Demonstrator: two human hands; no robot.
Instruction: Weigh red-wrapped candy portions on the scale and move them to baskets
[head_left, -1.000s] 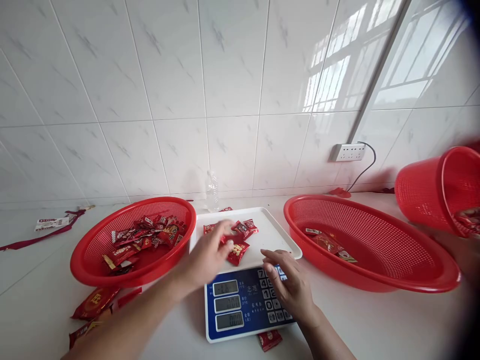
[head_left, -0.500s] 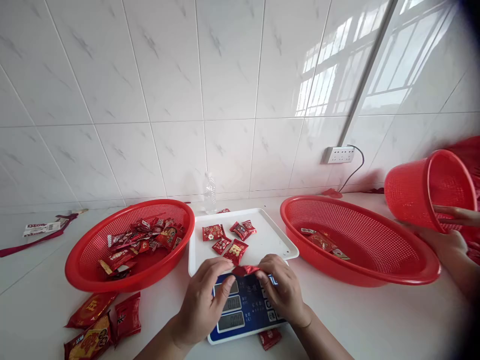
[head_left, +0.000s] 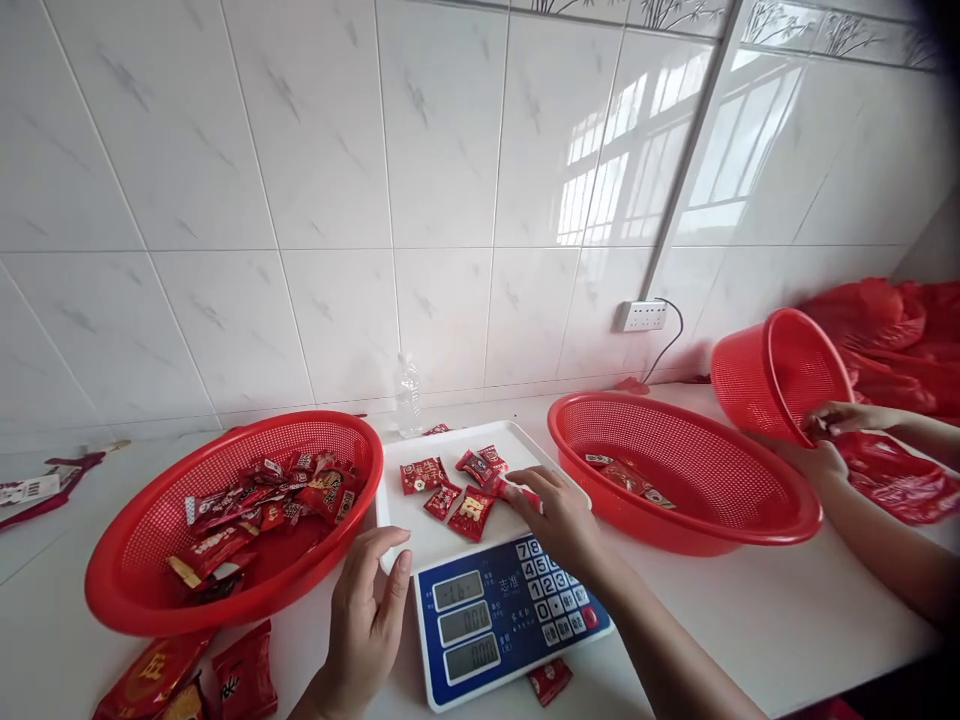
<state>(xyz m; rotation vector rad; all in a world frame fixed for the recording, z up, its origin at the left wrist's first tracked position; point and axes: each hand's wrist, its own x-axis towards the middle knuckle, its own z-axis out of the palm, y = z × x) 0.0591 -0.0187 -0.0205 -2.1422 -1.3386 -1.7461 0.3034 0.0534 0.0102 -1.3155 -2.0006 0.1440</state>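
My right hand [head_left: 562, 520] pinches a small red snack packet [head_left: 516, 490] low over the white tray [head_left: 529, 455] of a scale. Several red packets lie on that tray, among them a red packet with gold print [head_left: 471, 513] just left of my fingers. Beside the scale's front left corner, my left hand [head_left: 367, 600] is raised with thumb and fingers apart, holding nothing. The blue panel [head_left: 517, 625] of the scale faces me with its keys and displays uncovered. Another red packet [head_left: 550, 682] sticks out from under the scale's front edge.
A red basket [head_left: 112, 580] on the left holds many packets; larger red packets [head_left: 154, 675] lie before it. Another red basket [head_left: 780, 520] stands right. Beyond it a co-worker's hands [head_left: 817, 455] handle a tilted red basket [head_left: 739, 375]. A clear bottle [head_left: 408, 395] stands behind the tray.
Both hands were together over the panel at a red packet. The left hand has let go and moved left; the right has carried the packet forward over the tray. The view has shifted right.
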